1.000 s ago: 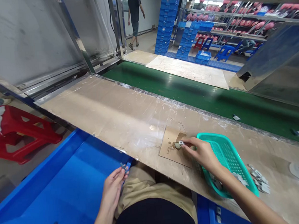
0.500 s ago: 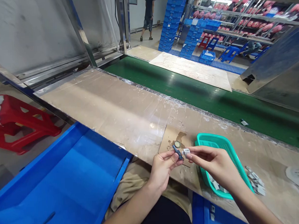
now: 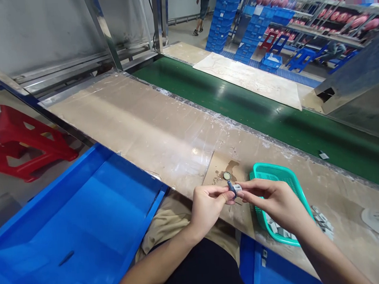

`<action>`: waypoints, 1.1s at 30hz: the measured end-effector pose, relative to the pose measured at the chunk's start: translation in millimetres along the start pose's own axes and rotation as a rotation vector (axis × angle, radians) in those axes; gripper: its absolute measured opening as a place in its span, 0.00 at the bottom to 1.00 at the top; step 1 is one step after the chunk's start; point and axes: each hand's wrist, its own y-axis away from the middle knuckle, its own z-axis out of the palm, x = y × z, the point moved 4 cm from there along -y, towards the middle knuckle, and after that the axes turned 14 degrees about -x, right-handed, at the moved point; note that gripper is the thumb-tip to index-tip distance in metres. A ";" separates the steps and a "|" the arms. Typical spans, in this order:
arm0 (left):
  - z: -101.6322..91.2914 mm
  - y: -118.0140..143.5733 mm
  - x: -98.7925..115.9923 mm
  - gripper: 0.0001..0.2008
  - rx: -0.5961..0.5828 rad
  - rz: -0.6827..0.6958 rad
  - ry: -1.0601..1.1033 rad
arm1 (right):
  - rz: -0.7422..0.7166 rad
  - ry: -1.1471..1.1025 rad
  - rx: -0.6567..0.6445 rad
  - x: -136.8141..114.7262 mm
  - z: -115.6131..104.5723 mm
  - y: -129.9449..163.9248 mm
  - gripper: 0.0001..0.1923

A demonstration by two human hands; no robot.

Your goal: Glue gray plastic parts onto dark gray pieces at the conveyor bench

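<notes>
My left hand [image 3: 208, 206] pinches a small blue-grey part [image 3: 230, 187] between thumb and fingers, while my right hand [image 3: 280, 201] grips a small white block [image 3: 238, 188] against it. Both pieces meet over the cardboard sheet [image 3: 215, 164], near a small round container [image 3: 227, 175]. The green plastic basket [image 3: 273, 167] sits beside my right hand.

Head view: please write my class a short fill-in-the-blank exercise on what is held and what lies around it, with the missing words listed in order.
1. The blue piece is in the left grip, the white piece in the ____.
2. In the picture, the cardboard lies to the ____ of the basket.
3. The stool at the picture's edge is ____.

Missing words: right; left; red.
</notes>
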 end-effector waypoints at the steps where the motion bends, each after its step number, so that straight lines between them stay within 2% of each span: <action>1: 0.8 -0.4 2.3 0.10 -0.019 0.005 -0.042 | 0.012 -0.040 -0.016 1.8 -0.7 -1.6 0.17; 4: -0.4 -2.0 15.0 0.10 -0.054 0.045 -0.206 | 0.032 -0.242 -0.052 8.9 -0.4 -7.0 0.18; 6: -11.0 -2.1 26.7 0.09 0.005 0.083 -0.314 | 0.026 -0.410 -0.047 12.9 0.6 -9.8 0.17; 8: -33.0 0.9 37.1 0.09 0.116 0.110 -0.397 | 0.024 -0.573 -0.038 15.7 2.0 -11.0 0.17; 11: -88.3 17.5 44.9 0.10 0.364 0.136 -0.518 | 0.005 -0.769 -0.046 18.6 4.3 -9.6 0.16; 14: -161.5 51.9 40.6 0.17 0.682 0.106 -0.684 | -0.051 -0.890 -0.047 22.0 6.1 -5.7 0.18; 15: -185.7 63.8 35.5 0.19 0.743 0.041 -0.791 | -0.069 -0.912 -0.045 23.2 6.8 -4.3 0.19; 17: -232.1 86.3 18.0 0.21 0.844 -0.241 -1.077 | -0.100 -0.941 -0.048 24.4 8.3 -2.0 0.21; 18: -251.6 94.4 4.4 0.24 0.799 -0.390 -1.167 | -0.118 -0.954 -0.055 24.0 9.0 -1.1 0.22; 19: -267.3 101.5 -9.8 0.28 0.743 -0.481 -1.225 | -0.138 -0.969 -0.064 23.1 9.4 -0.2 0.23; 21: -286.7 112.7 -39.9 0.33 0.604 -0.596 -1.270 | -0.178 -0.997 -0.097 20.1 9.9 1.4 0.24; 24: -289.3 122.6 -75.0 0.30 0.385 -0.669 -1.347 | -0.213 -1.034 -0.134 16.0 9.0 4.3 0.21; 26: -284.8 124.5 -84.8 0.28 0.286 -0.651 -1.359 | -0.202 -1.029 -0.152 15.0 6.0 5.4 0.20; 28: -283.4 122.3 -85.7 0.27 0.222 -0.595 -1.266 | -0.165 -0.982 -0.134 17.1 -3.4 3.0 0.21; 30: -288.0 118.0 -81.6 0.25 0.224 -0.515 -1.084 | -0.113 -0.868 -0.017 25.6 -25.5 -5.1 0.21; 32: -297.1 114.7 -79.6 0.22 0.291 -0.483 -0.882 | -0.016 -0.654 0.222 43.0 -62.2 -19.1 0.21; 33: -302.2 114.3 -81.4 0.21 0.343 -0.512 -0.786 | 0.041 -0.537 0.357 54.0 -84.1 -27.7 0.21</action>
